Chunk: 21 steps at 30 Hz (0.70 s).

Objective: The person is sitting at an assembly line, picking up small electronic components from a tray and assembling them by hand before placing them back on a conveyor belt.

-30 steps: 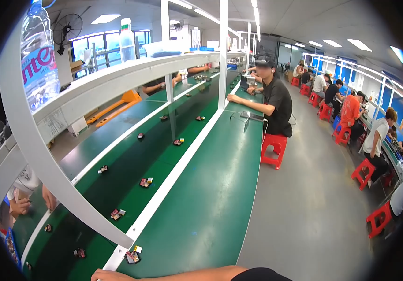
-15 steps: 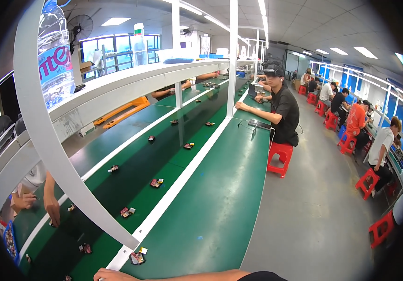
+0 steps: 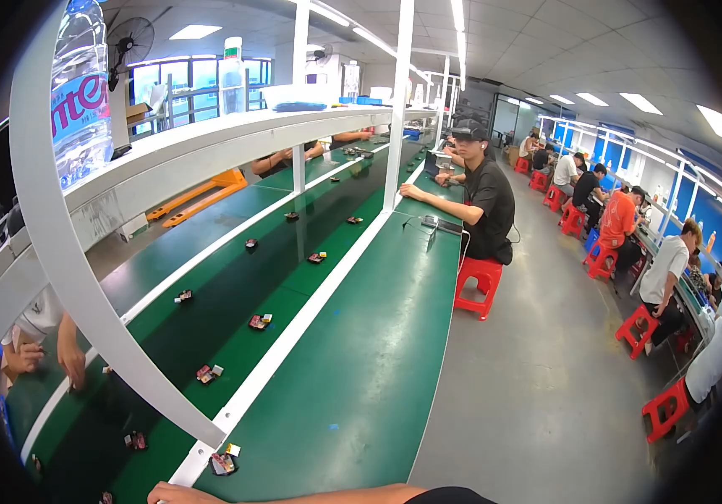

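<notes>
only a bare forearm [image 3: 294, 494] shows along the bottom edge, running from a dark sleeve on the right toward the left. by that lie it reads as the right arm. the right hand [image 3: 166, 494] is cut off by the frame at the wrist, so i cannot tell how far its fingers are open or whether they hold anything. the left hand is out of view.

the thing nearest that hand is a small dark part with a pale tag [image 3: 225, 460]. it lies just above the wrist, touching the white divider rail [image 3: 294, 336] that splits the green belt [image 3: 235, 286] from the green bench top [image 3: 361, 370]. more parts of the same kind sit well apart along the belt: one [image 3: 207, 373] further up, another [image 3: 258, 321] beyond it.

as a judgement, the arm is resting or reaching near that closest part, with no grasp to be seen yet. taking it would call for bringing the fingers up over the rail and closing on the dark body, not the loose tag.

a white frame post [image 3: 84, 277] slants across the left, with a water bottle [image 3: 80, 92] on the shelf above. a co-worker's hands [image 3: 63, 357] work across the belt, and a seated person in black [image 3: 487, 206] sits on a red stool [image 3: 478, 281] further along.
</notes>
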Tool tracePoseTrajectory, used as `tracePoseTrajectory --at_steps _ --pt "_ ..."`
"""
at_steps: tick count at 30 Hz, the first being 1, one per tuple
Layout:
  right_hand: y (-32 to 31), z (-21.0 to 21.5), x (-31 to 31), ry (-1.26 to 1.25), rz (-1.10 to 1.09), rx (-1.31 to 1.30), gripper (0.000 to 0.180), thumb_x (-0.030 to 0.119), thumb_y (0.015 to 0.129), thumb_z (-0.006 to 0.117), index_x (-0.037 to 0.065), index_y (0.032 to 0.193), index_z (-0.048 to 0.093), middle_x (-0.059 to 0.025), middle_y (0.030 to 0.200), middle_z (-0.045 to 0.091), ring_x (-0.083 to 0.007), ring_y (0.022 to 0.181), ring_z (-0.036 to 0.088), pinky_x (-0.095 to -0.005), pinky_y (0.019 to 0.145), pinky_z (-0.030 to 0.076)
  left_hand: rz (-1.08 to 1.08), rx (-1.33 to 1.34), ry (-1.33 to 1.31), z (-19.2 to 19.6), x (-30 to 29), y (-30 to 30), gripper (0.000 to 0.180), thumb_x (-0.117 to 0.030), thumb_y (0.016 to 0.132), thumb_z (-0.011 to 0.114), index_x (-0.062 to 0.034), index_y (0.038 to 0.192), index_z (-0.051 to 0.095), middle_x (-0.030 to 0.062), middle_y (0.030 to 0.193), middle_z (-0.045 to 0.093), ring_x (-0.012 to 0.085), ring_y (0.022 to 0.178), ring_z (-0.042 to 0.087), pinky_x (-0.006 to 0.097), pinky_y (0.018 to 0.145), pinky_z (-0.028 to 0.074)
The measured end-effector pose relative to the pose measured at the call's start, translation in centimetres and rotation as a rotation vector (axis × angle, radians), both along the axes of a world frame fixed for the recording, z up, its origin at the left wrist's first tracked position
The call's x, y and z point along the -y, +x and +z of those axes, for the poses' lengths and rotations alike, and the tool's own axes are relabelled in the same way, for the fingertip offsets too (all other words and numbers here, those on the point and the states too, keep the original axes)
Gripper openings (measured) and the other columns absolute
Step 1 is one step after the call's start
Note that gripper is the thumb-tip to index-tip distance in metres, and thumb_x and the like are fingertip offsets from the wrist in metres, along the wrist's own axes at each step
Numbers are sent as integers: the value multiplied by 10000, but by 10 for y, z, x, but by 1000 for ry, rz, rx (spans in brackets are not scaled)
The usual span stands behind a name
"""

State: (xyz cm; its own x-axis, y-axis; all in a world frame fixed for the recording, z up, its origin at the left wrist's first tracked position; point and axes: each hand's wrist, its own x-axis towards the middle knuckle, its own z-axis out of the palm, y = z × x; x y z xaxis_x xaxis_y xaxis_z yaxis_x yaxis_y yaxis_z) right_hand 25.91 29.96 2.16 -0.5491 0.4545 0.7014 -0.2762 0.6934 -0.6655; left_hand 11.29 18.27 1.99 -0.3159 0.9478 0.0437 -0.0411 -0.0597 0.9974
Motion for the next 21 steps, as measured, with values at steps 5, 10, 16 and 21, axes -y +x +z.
tracePoseTrajectory --at_steps 5,10,16,21 --pt "-10 -14 0 5 -9 -32 38 88 684 662 54 701 657 -127 951 652 -320 879 611 -416 761 514 16 -51 5 0 1 -3 269 -148 971 615 -10 1190 544 21 968 599 88 784 505 215 698 428" --pt "-24 -39 -1 -117 116 -20 180 -23 713 660 -2 677 485 -137 1015 537 -305 932 510 -369 738 451 28 -37 -8 0 1 -2 254 -135 973 607 -10 1185 548 18 959 593 85 779 497 215 697 425" --pt "-9 -2 7 28 -11 -28 50 91 689 664 50 717 655 -130 963 649 -321 903 609 -414 781 515 9 -19 15 4 7 -4 257 -148 978 604 -9 1188 550 50 1036 615 106 846 543 221 743 446" --pt "-1 2 7 57 -49 -62 82 117 718 681 48 755 656 -138 987 644 -320 937 603 -411 812 512 -16 -34 -4 2 5 -3 273 -162 980 604 -2 1194 547 85 1099 628 143 934 588 247 800 481"
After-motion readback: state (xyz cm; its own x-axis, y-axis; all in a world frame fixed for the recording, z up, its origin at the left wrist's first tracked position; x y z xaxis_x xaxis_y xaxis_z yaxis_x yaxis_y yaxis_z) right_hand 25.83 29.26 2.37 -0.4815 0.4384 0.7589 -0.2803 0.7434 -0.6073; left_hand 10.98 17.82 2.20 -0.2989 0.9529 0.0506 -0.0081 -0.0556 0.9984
